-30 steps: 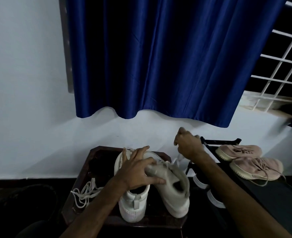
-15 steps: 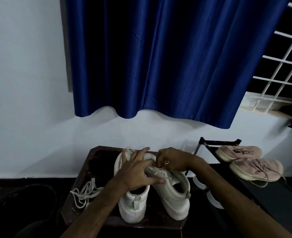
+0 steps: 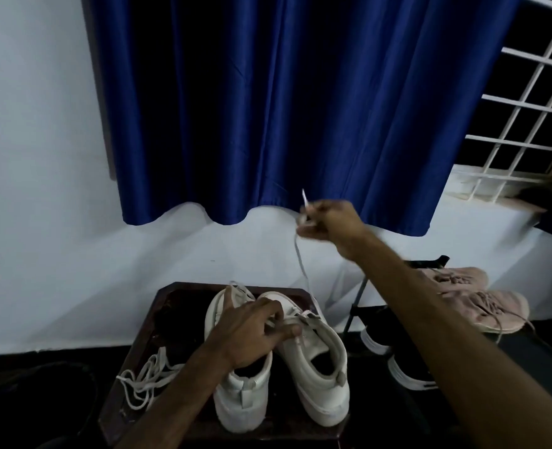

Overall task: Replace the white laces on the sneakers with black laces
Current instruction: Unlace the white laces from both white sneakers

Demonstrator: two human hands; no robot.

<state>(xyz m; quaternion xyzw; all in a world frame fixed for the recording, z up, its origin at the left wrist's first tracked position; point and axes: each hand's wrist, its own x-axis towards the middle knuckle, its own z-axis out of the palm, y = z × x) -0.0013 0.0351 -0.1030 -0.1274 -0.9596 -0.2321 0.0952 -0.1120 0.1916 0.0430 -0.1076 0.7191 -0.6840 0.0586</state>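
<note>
My left hand (image 3: 255,332) is down on the pair of white sneakers on the dark wooden bench (image 3: 170,293), its fingers and thumb closed on the upper of the rack-side sneaker (image 3: 313,361) around the eyelets. The other sneaker (image 3: 239,393) stands touching it on the side away from the rack, partly under my wrist. Both have their heels toward me and their toes toward the wall. My right hand (image 3: 329,225) is raised well above the bench in front of the hem of the blue curtain (image 3: 268,108). Its fingers are curled tight on a white lace (image 3: 300,264), and the hand is blurred. The lace's tip sticks up past my knuckles, and the rest runs down in a thin line to the front of the rack-side sneaker, where my left hand hides the end of it. A loose white lace (image 3: 145,380) lies in a tangle on the bench beside the other sneaker, at the edge of the bench away from the rack. Just off the bench on my right stands a black shoe rack (image 3: 359,296) with a pair of pink sneakers (image 3: 482,303) on top and dark shoes with white soles (image 3: 397,361) lower down. A white window grille (image 3: 527,108) shows past the curtain's edge.
</note>
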